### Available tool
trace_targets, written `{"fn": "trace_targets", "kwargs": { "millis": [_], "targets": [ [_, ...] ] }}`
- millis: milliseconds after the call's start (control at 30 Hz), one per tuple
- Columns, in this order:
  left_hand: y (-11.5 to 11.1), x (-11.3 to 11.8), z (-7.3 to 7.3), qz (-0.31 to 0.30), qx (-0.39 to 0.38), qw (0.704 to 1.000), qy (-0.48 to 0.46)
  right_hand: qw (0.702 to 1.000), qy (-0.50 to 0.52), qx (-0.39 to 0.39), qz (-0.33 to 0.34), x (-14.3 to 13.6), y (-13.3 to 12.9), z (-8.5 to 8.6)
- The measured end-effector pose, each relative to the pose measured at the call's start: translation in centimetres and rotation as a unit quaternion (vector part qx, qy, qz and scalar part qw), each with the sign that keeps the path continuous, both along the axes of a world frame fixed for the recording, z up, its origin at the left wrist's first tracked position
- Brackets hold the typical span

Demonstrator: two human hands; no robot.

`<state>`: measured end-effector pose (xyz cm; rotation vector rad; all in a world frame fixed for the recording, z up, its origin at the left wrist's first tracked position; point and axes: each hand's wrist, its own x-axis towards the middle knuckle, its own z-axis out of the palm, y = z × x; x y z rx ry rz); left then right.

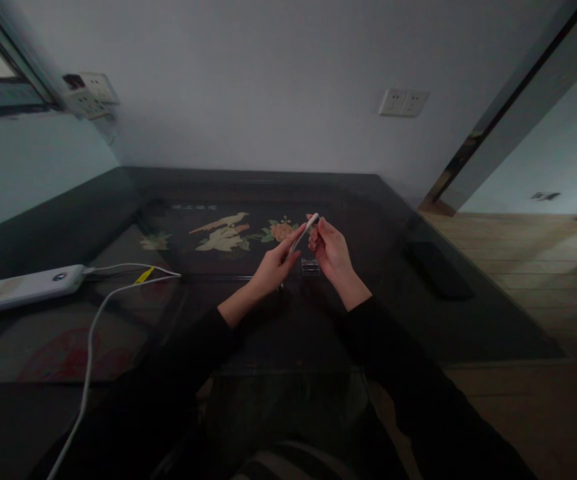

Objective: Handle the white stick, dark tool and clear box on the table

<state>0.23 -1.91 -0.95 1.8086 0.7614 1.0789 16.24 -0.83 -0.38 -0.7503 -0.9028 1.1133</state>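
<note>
Open dark tabletop (383,333) before the black phone-like slab (439,270), white cable (90,347) crossing the left side.

The long white plastic power bank (28,288) looks smooth. The big dark tabletop (368,333) is shiny like glass.

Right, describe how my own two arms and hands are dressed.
Both arms wear long black sleeves, plain and dark, reaching down to about the wrists. The left hand and the right hand are bare: no gloves. No cable or marking shows on either sleeve; the picture is too dim to tell the fabric.
</note>
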Motion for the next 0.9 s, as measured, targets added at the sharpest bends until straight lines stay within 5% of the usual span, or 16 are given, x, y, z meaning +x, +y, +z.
{"fn": "trace_targets", "kwargs": {
  "millis": [533, 900],
  "targets": [
    [0.7, -0.1, -0.8, 0.062, 0.041, 0.997, 0.024, 0.999, -0.031, 0.039, 0.014, -0.4, -0.4, 0.4],
    [0.7, -0.1, -1.0, 0.025, 0.045, 0.998, 0.023, 0.999, -0.004, 0.037, 0.019, -0.3, -0.2, 0.1]
  ]
}}
